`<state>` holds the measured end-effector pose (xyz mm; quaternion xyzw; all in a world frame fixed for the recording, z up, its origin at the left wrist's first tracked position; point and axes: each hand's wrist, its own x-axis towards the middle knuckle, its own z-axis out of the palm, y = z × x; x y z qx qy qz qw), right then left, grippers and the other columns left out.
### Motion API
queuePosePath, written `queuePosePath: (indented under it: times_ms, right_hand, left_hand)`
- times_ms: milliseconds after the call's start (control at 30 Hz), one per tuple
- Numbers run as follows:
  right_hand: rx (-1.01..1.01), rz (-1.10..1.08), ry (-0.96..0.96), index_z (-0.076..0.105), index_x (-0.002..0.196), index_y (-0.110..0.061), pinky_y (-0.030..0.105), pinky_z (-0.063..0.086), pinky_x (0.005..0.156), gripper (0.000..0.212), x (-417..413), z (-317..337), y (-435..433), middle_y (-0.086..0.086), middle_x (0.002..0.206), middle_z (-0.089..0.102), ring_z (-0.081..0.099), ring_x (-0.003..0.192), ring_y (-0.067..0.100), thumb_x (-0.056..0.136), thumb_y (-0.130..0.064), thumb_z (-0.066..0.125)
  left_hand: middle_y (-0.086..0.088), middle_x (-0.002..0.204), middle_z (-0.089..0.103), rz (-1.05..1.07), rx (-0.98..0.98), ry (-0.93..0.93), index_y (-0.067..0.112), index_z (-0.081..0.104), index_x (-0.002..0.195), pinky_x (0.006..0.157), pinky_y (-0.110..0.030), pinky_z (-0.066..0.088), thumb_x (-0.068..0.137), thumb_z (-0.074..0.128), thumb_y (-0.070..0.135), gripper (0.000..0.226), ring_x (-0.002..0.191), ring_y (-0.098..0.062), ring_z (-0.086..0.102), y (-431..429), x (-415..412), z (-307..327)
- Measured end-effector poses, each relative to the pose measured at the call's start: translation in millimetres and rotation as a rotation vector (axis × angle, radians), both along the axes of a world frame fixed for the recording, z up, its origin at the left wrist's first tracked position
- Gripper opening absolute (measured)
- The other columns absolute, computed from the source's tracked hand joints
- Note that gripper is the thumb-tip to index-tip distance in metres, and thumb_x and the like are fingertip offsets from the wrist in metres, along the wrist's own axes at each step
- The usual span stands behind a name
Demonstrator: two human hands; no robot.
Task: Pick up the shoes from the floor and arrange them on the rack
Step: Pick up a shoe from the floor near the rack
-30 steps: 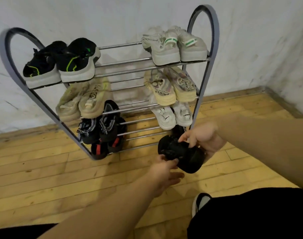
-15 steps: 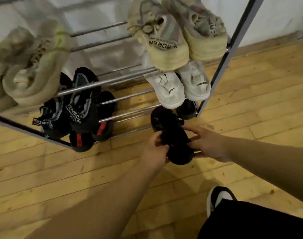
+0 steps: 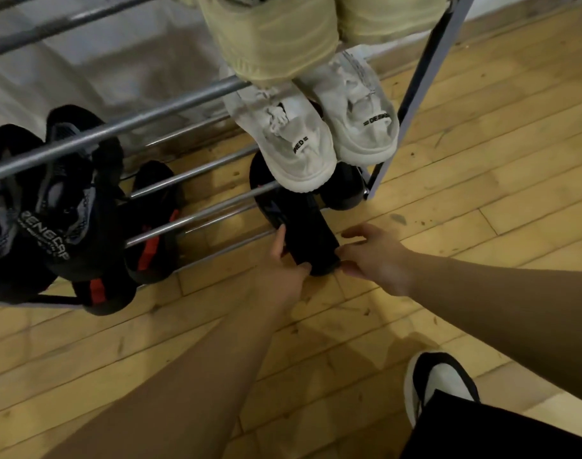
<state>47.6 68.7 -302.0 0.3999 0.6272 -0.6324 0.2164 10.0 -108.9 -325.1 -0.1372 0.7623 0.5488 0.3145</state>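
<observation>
Placing a black shoe (image 3: 304, 226) on the rack (image 3: 183, 180) bottom rails: left hand (image 3: 283, 276) pinches its heel, right hand (image 3: 375, 256) touches it, fingers loose; probably nudge inward next.

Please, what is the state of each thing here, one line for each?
black shoe, partly on the lowest tier, heel sticking out
left hand, grips the black shoe's heel
right hand, fingertips touch the heel
white shoes, resting on the tier above
rack, standing on the floor

Pale wall (image 3: 117, 77); black-and-white worn shoe (image 3: 445, 382) under, seemingly, dark trousers (image 3: 498, 432).
</observation>
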Motion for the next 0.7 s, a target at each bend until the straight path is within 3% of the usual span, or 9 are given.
queuePosePath:
  times_ms: [67,200,367,533,700]
  right_hand:
    - [-0.007,-0.052,0.000,0.059,0.126,-0.018,0.035,0.065,0.078,0.038,-0.7,-5.7,2.0,0.013,0.108,0.070,0.076,0.088,0.027,0.093,-0.012,0.075]
    - [-0.034,-0.145,0.017,0.063,0.112,-0.018,0.043,0.064,0.088,0.028,-7.8,-7.9,0.7,0.014,0.109,0.069,0.076,0.096,0.030,0.090,-0.010,0.078]
    - [-0.075,-0.219,0.113,0.060,0.099,-0.017,0.035,0.064,0.083,0.022,-33.4,-1.5,-3.0,0.011,0.108,0.066,0.071,0.090,0.023,0.090,-0.006,0.077]
    - [-0.010,-0.253,0.085,0.056,0.088,-0.016,0.035,0.064,0.079,0.026,-51.1,-2.2,-5.8,0.011,0.097,0.066,0.073,0.091,0.026,0.088,-0.008,0.080]
    - [0.079,-0.106,0.015,0.056,0.086,-0.017,0.043,0.064,0.087,0.023,-39.7,-18.9,-2.9,0.010,0.091,0.068,0.068,0.081,0.023,0.088,-0.017,0.079]
  left_hand:
    - [0.014,0.149,0.055,-0.040,-0.021,0.015,0.086,0.028,0.126,0.093,-0.049,0.060,0.082,0.075,0.017,0.095,0.118,-0.017,0.066,-1.5,4.8,-1.6]
    - [0.012,0.149,0.055,0.006,-0.014,0.079,0.076,0.033,0.136,0.105,-0.051,0.053,0.083,0.070,0.013,0.091,0.130,-0.018,0.059,-0.2,1.3,0.3]
    - [0.006,0.156,0.049,0.001,-0.055,0.191,0.038,0.029,0.160,0.117,-0.038,0.040,0.096,0.065,0.003,0.081,0.140,-0.016,0.048,4.3,-16.2,13.6]
    - [0.002,0.153,0.050,-0.048,-0.050,0.235,0.024,0.035,0.159,0.097,-0.012,0.037,0.095,0.067,0.002,0.075,0.125,-0.001,0.049,15.8,-46.0,18.2]
    - [0.003,0.141,0.051,-0.180,-0.100,0.341,0.028,0.041,0.155,0.096,-0.018,0.048,0.093,0.074,0.014,0.072,0.119,-0.008,0.055,23.9,-41.1,7.2]
